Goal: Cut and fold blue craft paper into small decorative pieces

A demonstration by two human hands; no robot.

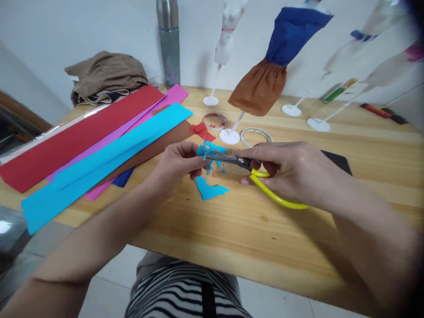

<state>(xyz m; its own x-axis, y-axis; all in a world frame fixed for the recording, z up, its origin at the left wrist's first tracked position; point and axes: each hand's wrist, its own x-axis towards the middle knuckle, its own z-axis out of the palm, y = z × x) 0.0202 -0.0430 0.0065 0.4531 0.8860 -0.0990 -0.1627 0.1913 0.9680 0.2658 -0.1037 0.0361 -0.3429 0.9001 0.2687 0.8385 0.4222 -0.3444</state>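
Scissors fill the curled right hand, blades at blue paper pinched by the left hand; markings on a tape roll unreadable.

A head-worn camera looks forward and down across a wooden table from the wearer's side. The view is near, with striped clothing at the bottom and a pale wall above.

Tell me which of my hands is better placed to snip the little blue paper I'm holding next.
Probably your right hand: it holds the yellow-handled scissors, their blades pointing toward the blue paper. Your left hand seems occupied, pinching that paper.
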